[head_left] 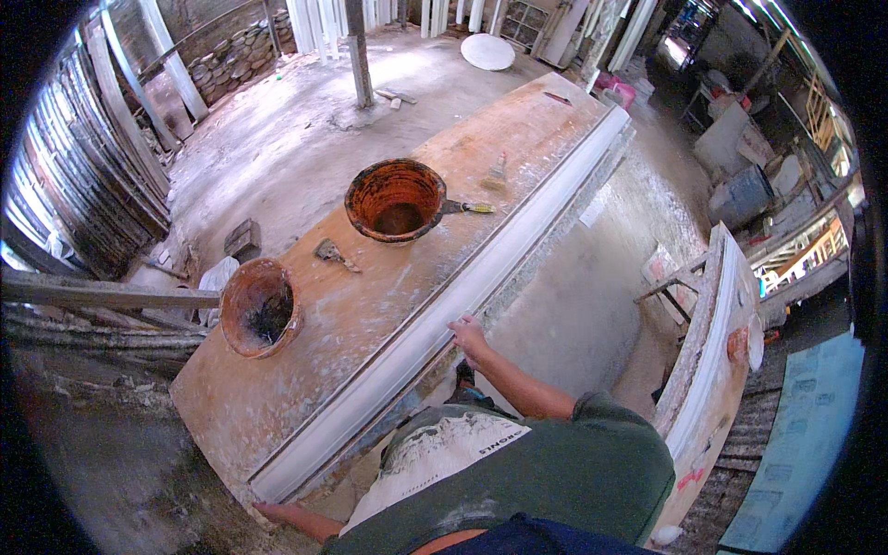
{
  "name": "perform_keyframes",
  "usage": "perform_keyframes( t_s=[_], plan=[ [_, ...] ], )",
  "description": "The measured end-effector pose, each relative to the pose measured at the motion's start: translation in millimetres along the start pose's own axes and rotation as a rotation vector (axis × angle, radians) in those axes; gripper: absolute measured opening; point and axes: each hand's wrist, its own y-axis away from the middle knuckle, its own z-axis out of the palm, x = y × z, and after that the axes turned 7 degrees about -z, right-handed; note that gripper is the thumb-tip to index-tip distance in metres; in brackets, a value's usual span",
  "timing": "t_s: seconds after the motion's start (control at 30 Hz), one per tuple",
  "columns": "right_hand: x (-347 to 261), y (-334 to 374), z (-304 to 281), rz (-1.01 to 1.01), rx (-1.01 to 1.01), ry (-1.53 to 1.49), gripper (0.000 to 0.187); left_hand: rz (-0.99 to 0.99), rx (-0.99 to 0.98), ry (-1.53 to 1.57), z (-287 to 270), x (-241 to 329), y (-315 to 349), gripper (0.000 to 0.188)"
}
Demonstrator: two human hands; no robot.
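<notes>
A long white moulding (435,282) with a ridged profile lies along the near edge of a wooden worktable (342,305). My right hand (470,339) is at the moulding's near edge, about midway along, with its fingers curled over that edge. Low at the left, my left hand (276,512) is beside the moulding's near-left end; its fingers are small and partly hidden, so its grip is unclear. Beyond the moulding stand an orange-brown bucket (398,199) with a dark crusted rim and a second such bucket (261,310) at the table's left edge.
A yellow-handled tool (470,208) touches the larger bucket. One brush (335,253) lies between the buckets, another brush (496,174) farther right. A second bench (717,370) with white mouldings stands at the right. A post (359,55) rises beyond the table; a barrel (742,196) stands far right.
</notes>
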Motion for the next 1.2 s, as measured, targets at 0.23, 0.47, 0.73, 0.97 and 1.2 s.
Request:
perform_keyframes(
  t_s=[0.23, 0.47, 0.73, 0.97, 1.2],
  plan=[
    [-51.1, 31.2, 23.9, 0.008, -0.013, 0.148, 0.086, -0.002, 0.005, 0.031, -0.7, 2.2, -6.4, 0.063],
    [-57.7, 29.2, 32.8, 0.033, 0.064, -0.111, 0.081, -0.003, -0.023, 0.065, 5.1, 6.7, -14.7, 0.068],
    [-97.8, 38.8, 28.0, 0.355, 0.129, -0.503, 0.05, 0.007, -0.058, 0.115, 1.4, -5.0, -2.8, 0.074],
    [-67.0, 12.3, 2.3, 0.433, 0.076, -0.428, 0.039, -0.027, -0.17, 0.26, 18.8, -20.9, 54.1, 0.079],
    [-95.1, 20.9, 4.9, 0.493, -0.001, -0.47, 0.031, -0.197, -0.464, 0.595, 40.8, -21.8, 170.6, 0.085]
  ],
)
